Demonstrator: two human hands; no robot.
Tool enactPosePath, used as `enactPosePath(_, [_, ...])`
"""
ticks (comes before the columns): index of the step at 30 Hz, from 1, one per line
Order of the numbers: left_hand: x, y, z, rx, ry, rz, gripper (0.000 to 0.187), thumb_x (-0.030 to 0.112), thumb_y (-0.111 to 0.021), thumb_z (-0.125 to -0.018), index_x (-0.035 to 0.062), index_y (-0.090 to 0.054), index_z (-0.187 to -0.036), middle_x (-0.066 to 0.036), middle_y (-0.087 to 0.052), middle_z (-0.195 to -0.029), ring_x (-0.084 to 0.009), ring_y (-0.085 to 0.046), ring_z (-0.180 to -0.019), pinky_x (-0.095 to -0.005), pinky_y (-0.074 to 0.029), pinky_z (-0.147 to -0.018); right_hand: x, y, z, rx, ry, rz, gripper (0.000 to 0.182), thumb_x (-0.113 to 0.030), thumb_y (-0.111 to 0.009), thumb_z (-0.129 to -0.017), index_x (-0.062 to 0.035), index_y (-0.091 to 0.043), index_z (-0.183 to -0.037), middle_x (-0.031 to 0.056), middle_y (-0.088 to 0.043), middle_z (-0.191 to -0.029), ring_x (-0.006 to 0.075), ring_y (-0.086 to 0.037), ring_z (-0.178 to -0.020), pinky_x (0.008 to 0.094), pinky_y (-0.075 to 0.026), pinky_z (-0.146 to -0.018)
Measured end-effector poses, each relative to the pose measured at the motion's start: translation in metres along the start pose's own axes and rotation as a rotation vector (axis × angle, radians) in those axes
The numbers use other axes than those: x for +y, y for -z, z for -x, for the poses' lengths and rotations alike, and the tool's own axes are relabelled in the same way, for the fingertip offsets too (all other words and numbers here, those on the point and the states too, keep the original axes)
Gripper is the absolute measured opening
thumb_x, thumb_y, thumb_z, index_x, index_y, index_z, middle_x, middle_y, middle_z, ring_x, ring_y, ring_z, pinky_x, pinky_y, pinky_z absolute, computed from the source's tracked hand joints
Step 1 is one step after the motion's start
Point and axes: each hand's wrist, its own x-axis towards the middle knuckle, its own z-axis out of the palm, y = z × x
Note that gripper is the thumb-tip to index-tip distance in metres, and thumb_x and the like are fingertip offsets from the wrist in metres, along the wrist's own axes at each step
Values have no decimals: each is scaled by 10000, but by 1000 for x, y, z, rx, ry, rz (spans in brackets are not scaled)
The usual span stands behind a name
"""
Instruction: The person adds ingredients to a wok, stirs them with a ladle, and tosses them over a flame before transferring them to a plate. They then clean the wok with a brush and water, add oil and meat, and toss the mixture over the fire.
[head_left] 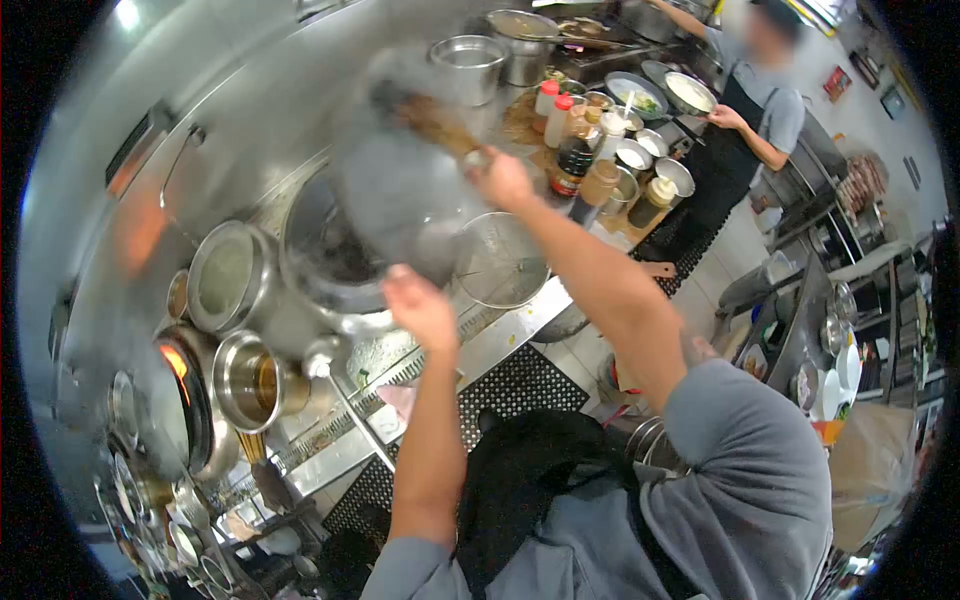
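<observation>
We logged right hand (505, 182) gripping a brush-like tool (437, 122) pointed across the wok (395, 195), left hand (420, 308) curled by its near rim, hold unclear.

The right of the hands (505, 182) grips a blurred brown tool (440, 126).

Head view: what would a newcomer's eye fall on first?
The big blurred wok stands out near the centre, the left hand at its lower edge, the right hand gripping a brown tool. Next come the orange flame at the left and the bottles right of the wok.
</observation>
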Motion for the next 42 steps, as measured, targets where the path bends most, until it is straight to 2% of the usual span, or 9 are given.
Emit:
enactPosePath(10, [14,89,-184,159,505,315,350,211,-321,-987,149,-247,-651,19,-197,-529,-134,-155,-450,-312,-202,-422,68,58,176,-141,-4,-738,555,-346,-711,-852,-59,-556,-1301,120,-665,-1141,193,-627,-1020,327,-488,-882])
enactPosePath(15, [-41,144,-184,150,584,209,419,255,-273,-963,132,-425,-592,-86,-480,-474,-199,-381,-367,-293,-247,-292,148,114,268,-39,-17,-376,501,-226,-667,-862,-12,-546,-1299,127,-644,-1187,204,-604,-1083,340,-447,-948])
enactPosePath(17, [-61,157,-175,237,663,444,375,250,-277,-956,156,-357,-602,-25,-380,-477,-153,-310,-371,-282,-217,-323,167,110,284,0,-203,-441,507,-204,-670,-847,0,-548,-1296,135,-643,-1178,212,-604,-1080,340,-449,-936])
enactPosePath(19, [-72,150,-163,239,579,639,245,164,-301,-931,157,-324,-687,12,-281,-520,-124,-228,-415,-284,-213,-375,167,100,285,27,-209,-503,497,-222,-669,-852,23,-562,-1271,150,-645,-1169,224,-603,-1077,342,-448,-933])
enactPosePath(22, [-97,135,-156,448,583,484,136,178,-440,-899,81,-468,-808,-92,-458,-603,-267,-506,-466,-432,-445,-470,137,100,272,22,-148,-474,502,-261,-672,-851,26,-578,-1253,166,-647,-1172,245,-604,-1098,349,-443,-949])
enactPosePath(24, [-106,142,-141,293,328,-456,231,258,-502,-888,32,-547,-868,-119,-558,-720,-299,-564,-627,-476,-454,-634,144,81,255,15,-126,-478,507,-260,-677,-847,24,-577,-1254,171,-648,-1179,254,-609,-1096,348,-443,-954])
enactPosePath(29, [-15,128,-82,-210,-998,-1418,368,391,-583,-897,32,-654,-860,-129,-650,-852,-290,-576,-923,-470,-417,-849,124,68,223,21,-35,-104,545,-330,-681,-820,-4,-586,-1246,237,-642,-1155,346,-623,-1085,384,-467,-936])
enactPosePath(32, [-32,134,-87,-599,-733,-1534,371,382,-507,-950,59,-646,-833,-115,-652,-871,-300,-565,-905,-472,-405,-852,137,51,190,-35,-124,-13,547,-343,-664,-822,-57,-570,-1278,261,-639,-1120,384,-619,-1061,424,-479,-914])
enactPosePath(42, [-15,108,-32,-247,-590,-1346,391,368,-641,-863,28,-616,-1055,-178,-586,-1106,-364,-521,-1000,-479,-402,-885,225,-42,51,-103,-51,340,613,-341,-612,-888,-151,-380,-1422,267,-636,-1003,412,-631,-936,504,-499,-791])
